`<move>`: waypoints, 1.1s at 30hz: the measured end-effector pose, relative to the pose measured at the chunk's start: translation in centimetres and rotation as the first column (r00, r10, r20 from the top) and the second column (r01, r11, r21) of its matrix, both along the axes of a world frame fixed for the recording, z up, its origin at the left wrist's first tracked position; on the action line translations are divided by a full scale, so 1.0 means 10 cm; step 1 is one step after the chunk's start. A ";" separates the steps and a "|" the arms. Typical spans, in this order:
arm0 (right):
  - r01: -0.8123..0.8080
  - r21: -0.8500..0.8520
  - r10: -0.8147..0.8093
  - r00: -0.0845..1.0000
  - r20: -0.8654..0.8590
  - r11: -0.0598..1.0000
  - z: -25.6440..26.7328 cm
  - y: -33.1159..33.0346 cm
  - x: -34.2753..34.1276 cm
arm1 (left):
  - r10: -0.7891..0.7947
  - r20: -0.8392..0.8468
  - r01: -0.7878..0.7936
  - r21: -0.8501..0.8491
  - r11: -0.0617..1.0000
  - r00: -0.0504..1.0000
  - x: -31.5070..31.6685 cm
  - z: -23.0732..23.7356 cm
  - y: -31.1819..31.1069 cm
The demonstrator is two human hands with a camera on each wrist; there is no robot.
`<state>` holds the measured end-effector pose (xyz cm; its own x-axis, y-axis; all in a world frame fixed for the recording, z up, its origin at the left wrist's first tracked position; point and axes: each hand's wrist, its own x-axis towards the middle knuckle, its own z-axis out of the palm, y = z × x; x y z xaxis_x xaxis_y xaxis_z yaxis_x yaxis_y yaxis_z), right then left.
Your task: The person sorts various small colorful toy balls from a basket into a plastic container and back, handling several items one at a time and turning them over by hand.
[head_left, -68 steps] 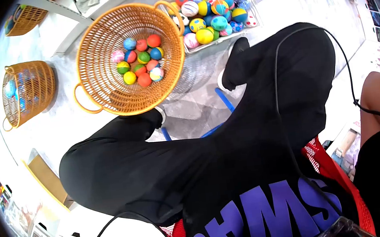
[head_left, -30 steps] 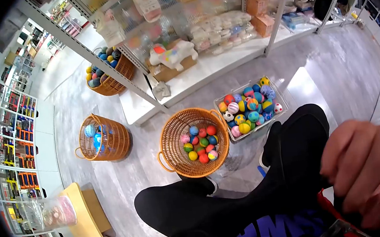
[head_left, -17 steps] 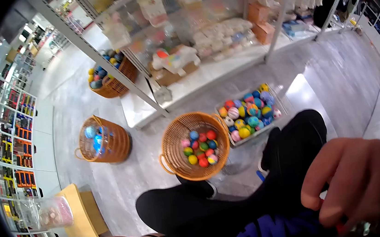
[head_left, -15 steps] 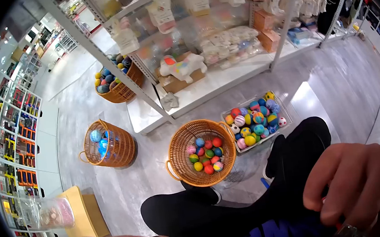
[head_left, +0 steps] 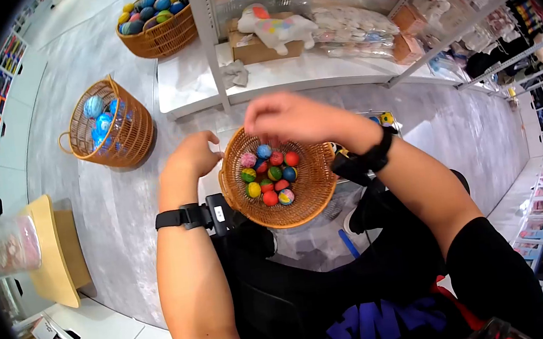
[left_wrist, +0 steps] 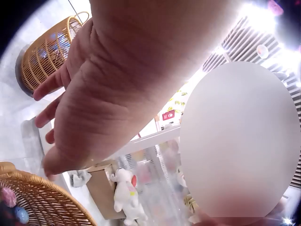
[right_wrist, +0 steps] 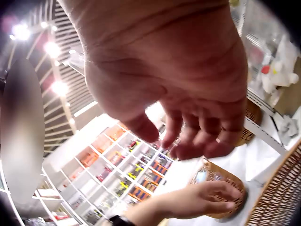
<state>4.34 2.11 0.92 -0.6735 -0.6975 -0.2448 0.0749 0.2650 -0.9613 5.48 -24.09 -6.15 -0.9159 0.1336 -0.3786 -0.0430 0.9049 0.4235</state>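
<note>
An orange wicker basket (head_left: 314, 195) with small coloured balls (head_left: 270, 201) lying in its bottom stands on the floor between the person's legs. My left hand (head_left: 194, 154) is just outside its left rim, fingers spread towards the basket and holding nothing. Over the far rim hovers my right hand (head_left: 293, 119), palm down. In the right wrist view, the fingers (right_wrist: 202, 132) of that hand are loosely bent with nothing in them. My arm and right hand mostly cover a clear bin of balls; a yellow ball (head_left: 386, 118) shows past the arm.
A smaller wicker basket (head_left: 138, 127) with blue balls stands on the left. Behind it is another full basket (head_left: 162, 39). A white shelf (head_left: 334, 73) with a plush dog (head_left: 276, 28) runs along the back. A wooden stand (head_left: 62, 251) is at the left.
Both hands have moved forward from near the body to the basket, the left to its left side, the right over its far rim. The head view has shifted.
</note>
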 end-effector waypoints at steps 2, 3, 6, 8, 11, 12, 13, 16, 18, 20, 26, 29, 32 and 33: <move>-0.249 0.409 0.284 0.959 -0.024 0.878 -0.65 -0.22 -0.17 | -0.041 0.162 0.045 -0.021 0.999 0.986 -0.01 -0.06 0.00; -0.338 0.613 0.412 0.911 0.023 0.714 -0.92 -0.33 -0.19 | -0.029 0.195 0.033 -0.016 0.999 0.980 -0.02 -0.14 -0.02; -0.237 0.878 0.518 0.856 -0.013 0.415 -1.70 -0.49 -0.15 | -0.038 0.262 0.049 -0.035 0.998 0.964 0.02 -0.09 0.02; -0.182 0.883 0.518 0.852 -0.079 0.434 -2.14 -0.52 -0.16 | -0.029 0.230 0.038 -0.037 0.999 0.973 0.06 -0.18 0.03; -0.127 0.857 0.536 0.822 -0.192 0.500 -2.71 -0.66 -0.20 | -0.002 0.392 0.028 -0.062 0.998 0.920 0.02 -0.12 0.07; -0.129 0.832 0.552 0.801 -0.233 0.539 -2.91 -0.72 -0.21 | 0.014 0.408 0.014 -0.065 0.998 0.913 0.02 -0.17 0.07; -0.185 0.829 0.569 0.801 -0.184 0.527 -3.11 -0.79 -0.24 | 0.014 0.411 0.010 -0.056 0.998 0.912 0.03 -0.22 0.08; -0.263 0.895 0.723 0.685 -0.089 0.360 -3.35 -0.84 -0.18 | -0.021 0.408 0.056 -0.072 0.996 0.913 0.00 -0.37 0.09; -0.229 0.888 0.714 0.685 -0.144 0.399 -3.70 -0.80 -0.08 | -0.099 0.395 0.162 -0.131 0.978 0.914 -0.05 -0.37 0.14; -0.215 0.906 0.684 0.722 -0.104 0.365 -3.77 -0.82 0.01 | -0.081 0.384 0.144 -0.136 0.980 0.920 -0.09 -0.35 0.19; -0.278 0.950 0.761 0.645 0.074 0.143 -4.11 -0.97 0.25 | -0.063 0.446 0.163 -0.189 0.968 0.893 -0.25 -0.50 0.31; -0.267 0.961 0.791 0.601 0.110 0.068 -4.11 -1.06 0.29 | -0.050 0.448 0.162 -0.217 0.963 0.893 -0.27 -0.59 0.35; -0.228 0.971 0.801 0.593 0.085 0.066 -4.64 -1.00 0.31 | -0.044 0.419 0.158 -0.240 0.958 0.907 -0.27 -0.63 0.37; -0.253 0.961 0.804 0.592 0.062 0.112 -4.88 -0.96 0.32 | -0.049 0.425 0.170 -0.251 0.953 0.904 -0.28 -0.64 0.38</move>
<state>7.57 -7.47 -47.84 -0.4095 -0.4764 -0.7780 -0.7585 0.6517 0.0002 2.71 -20.34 -12.51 -0.6563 0.0593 -0.7521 -0.0512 0.9911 0.1228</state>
